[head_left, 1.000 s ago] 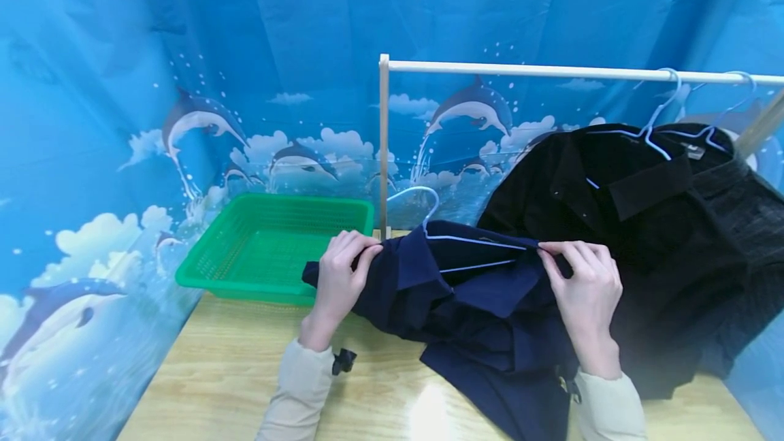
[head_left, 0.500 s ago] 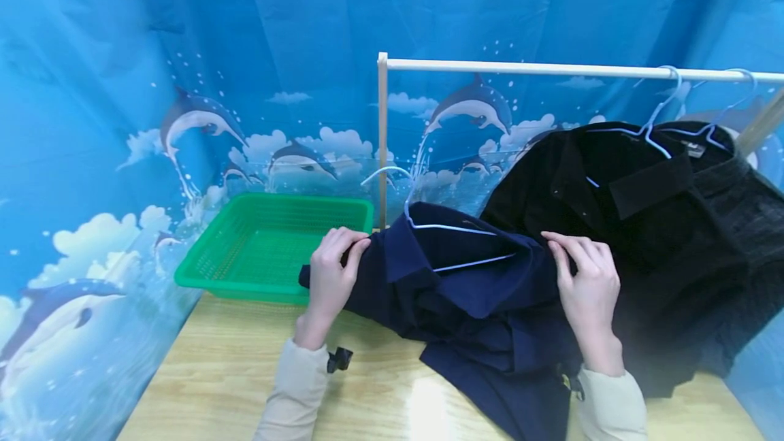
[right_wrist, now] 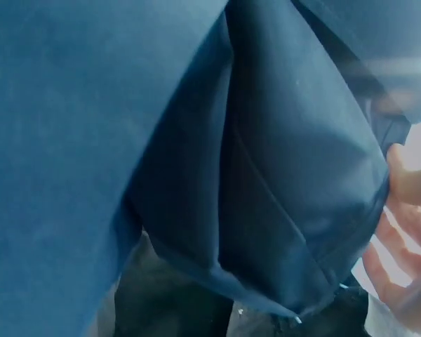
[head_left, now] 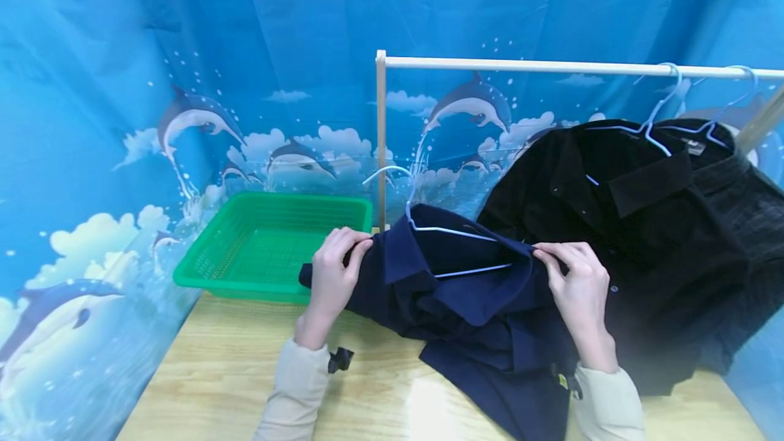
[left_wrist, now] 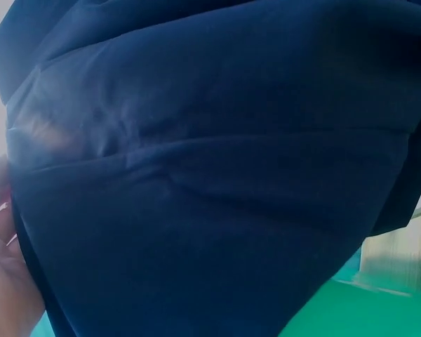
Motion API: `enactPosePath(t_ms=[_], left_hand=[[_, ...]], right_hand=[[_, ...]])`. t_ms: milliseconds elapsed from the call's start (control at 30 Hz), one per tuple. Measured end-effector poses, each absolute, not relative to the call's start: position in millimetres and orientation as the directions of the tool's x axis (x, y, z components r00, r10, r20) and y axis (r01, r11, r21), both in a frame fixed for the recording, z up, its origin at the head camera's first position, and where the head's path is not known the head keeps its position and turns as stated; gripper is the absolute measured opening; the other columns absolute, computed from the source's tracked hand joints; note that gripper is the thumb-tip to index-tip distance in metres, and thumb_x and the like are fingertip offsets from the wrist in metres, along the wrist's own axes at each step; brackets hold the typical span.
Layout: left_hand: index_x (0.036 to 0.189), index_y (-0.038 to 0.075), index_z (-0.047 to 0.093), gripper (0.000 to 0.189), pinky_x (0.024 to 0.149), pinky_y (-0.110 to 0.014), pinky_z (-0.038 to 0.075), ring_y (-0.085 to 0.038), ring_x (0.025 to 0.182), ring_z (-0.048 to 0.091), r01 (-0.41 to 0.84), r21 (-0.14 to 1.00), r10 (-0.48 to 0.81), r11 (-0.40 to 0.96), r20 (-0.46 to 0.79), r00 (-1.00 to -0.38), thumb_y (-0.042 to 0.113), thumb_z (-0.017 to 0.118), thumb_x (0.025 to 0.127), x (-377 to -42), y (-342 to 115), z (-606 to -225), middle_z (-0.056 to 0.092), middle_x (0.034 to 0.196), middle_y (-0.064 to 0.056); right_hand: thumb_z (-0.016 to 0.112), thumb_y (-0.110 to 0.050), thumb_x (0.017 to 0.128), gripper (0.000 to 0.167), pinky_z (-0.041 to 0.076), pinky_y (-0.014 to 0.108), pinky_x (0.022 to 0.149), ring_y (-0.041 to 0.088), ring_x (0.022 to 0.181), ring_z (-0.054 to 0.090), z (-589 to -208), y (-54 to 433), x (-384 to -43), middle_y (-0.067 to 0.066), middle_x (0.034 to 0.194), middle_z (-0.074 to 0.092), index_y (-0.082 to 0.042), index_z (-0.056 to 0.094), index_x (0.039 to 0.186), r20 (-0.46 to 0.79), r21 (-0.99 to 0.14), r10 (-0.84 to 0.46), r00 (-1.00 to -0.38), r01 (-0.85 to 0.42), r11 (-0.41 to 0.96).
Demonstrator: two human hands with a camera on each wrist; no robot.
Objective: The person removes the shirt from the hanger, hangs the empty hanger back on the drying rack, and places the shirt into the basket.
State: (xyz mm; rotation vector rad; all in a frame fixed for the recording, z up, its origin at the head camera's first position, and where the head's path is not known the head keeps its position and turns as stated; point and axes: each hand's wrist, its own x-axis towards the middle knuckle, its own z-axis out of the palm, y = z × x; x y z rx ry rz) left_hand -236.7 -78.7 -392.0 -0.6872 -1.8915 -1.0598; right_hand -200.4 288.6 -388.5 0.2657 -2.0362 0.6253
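Note:
A navy collared shirt lies partly raised over the table, with a light blue wire hanger inside its open neck. The hanger's hook points up and left, in front of the rack post. My left hand pinches the shirt at its left shoulder, near the green basket. On the other side my right hand pinches the right shoulder edge between thumb and fingers. In the left wrist view the shirt cloth fills most of the picture. The right wrist view shows hanging folds beside my right fingers.
A green plastic basket stands at the back left of the wooden table. Behind the shirt rises a rack with a white rail. Black garments hang on wire hangers at its right end, close to my right hand.
The hanger's hook has shifted up and left, with its bar further left in the neck. My right hand came off the shirt edge, then pinched it again slightly further left.

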Motion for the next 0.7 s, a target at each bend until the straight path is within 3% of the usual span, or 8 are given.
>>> enactPosePath(t_ms=[233,500,700], left_hand=[[0.092,0.003,0.074,0.004,0.076,-0.038,0.052,-0.026,0.079,0.064,0.795,0.380,0.046,0.472,0.891,-0.452,0.002,0.071,0.093,-235,-70,-391,0.070,0.084,-0.010],[0.092,0.002,0.073,0.011,0.075,-0.041,0.046,-0.027,0.078,0.060,0.795,0.322,0.050,0.515,0.914,-0.403,0.009,0.066,0.098,-231,-60,-390,0.068,0.085,-0.008],[0.094,0.004,0.074,0.007,0.079,-0.043,0.043,-0.028,0.080,0.057,0.776,0.289,0.073,0.560,0.916,-0.394,0.009,0.069,0.095,-230,-60,-390,0.069,0.086,-0.007]], right_hand=[[0.079,-0.003,0.087,0.007,0.038,0.035,0.067,0.029,0.082,0.059,-391,288,-200,0.016,0.080,0.071,-0.002,0.080,0.093,0.844,-0.316,0.060,-0.533,-0.404,0.859],[0.079,-0.005,0.087,0.008,0.038,0.036,0.069,0.030,0.083,0.058,-393,286,-201,0.016,0.082,0.072,-0.002,0.080,0.095,0.837,-0.312,0.047,-0.546,-0.405,0.859],[0.082,0.002,0.081,0.012,0.036,0.036,0.070,0.030,0.082,0.056,-394,289,-202,0.015,0.080,0.071,-0.002,0.080,0.093,0.846,-0.326,0.060,-0.529,-0.425,0.845]])
